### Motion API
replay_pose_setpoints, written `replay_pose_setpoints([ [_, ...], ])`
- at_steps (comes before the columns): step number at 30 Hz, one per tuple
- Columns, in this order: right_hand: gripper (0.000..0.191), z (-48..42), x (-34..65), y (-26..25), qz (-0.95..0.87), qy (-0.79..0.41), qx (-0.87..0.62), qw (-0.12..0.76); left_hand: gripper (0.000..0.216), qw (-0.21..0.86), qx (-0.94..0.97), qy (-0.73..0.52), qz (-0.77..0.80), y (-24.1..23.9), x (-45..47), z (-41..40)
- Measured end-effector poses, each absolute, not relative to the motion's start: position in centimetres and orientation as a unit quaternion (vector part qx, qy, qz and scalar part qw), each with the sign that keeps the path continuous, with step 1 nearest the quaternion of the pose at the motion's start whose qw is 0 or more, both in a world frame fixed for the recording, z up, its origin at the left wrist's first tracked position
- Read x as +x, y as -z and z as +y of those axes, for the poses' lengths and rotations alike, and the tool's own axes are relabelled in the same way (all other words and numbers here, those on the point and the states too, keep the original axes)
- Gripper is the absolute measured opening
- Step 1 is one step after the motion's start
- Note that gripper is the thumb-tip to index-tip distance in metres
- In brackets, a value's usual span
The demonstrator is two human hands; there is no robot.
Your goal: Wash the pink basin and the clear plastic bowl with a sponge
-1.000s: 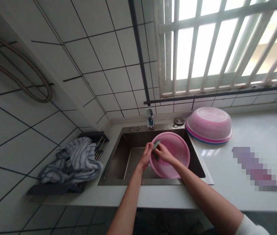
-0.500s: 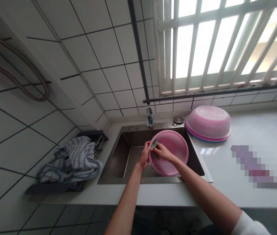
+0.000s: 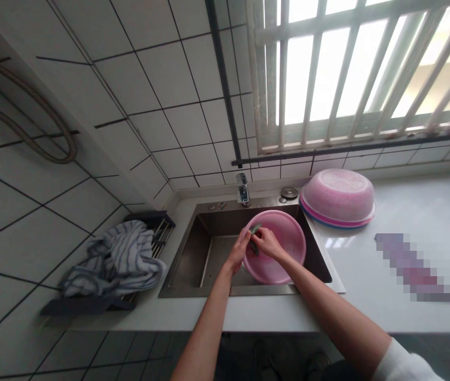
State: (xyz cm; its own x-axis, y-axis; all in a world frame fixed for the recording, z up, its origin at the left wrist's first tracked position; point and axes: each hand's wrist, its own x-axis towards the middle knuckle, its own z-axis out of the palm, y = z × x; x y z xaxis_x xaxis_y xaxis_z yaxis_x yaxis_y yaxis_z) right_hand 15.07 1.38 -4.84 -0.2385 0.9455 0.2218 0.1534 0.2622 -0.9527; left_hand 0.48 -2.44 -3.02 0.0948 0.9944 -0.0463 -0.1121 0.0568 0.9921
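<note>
A pink perforated basin (image 3: 284,246) is tilted inside the steel sink (image 3: 205,254). My left hand (image 3: 239,251) grips its left rim, fingers curled over the edge. My right hand (image 3: 263,242) is closed on a small grey-green scrubbing pad (image 3: 254,230) and presses it against the inside of the basin near that rim. Both hands sit close together over the sink's middle.
An upturned pink basin stack (image 3: 338,198) rests on the white counter (image 3: 407,222) right of the sink. The tap (image 3: 242,189) stands behind the sink. A striped cloth (image 3: 117,259) lies on a dark drying rack (image 3: 86,306) at the left. Tiled walls and a barred window surround.
My right hand has rubbed the pad in small strokes along the basin's left inner rim. The basin has shifted slightly; my left hand keeps its grip.
</note>
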Motion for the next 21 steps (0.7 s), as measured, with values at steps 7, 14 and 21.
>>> replay_pose_setpoints([
  [7,0.027,1.3,14.8,5.6,-0.654,-0.444,-0.415,0.452,0.069,0.563,0.48,-0.491,0.459,3.2,0.3,-2.2],
  [14,0.018,0.8,14.5,5.9,-0.692,-0.592,-0.293,0.29,0.074,0.54,0.43,-0.5,0.523,3.6,-0.3,-2.1],
  [21,0.027,1.3,14.7,4.9,-0.59,-0.562,-0.364,0.451,0.071,0.538,0.461,-0.511,0.486,3.5,0.5,-2.4],
])
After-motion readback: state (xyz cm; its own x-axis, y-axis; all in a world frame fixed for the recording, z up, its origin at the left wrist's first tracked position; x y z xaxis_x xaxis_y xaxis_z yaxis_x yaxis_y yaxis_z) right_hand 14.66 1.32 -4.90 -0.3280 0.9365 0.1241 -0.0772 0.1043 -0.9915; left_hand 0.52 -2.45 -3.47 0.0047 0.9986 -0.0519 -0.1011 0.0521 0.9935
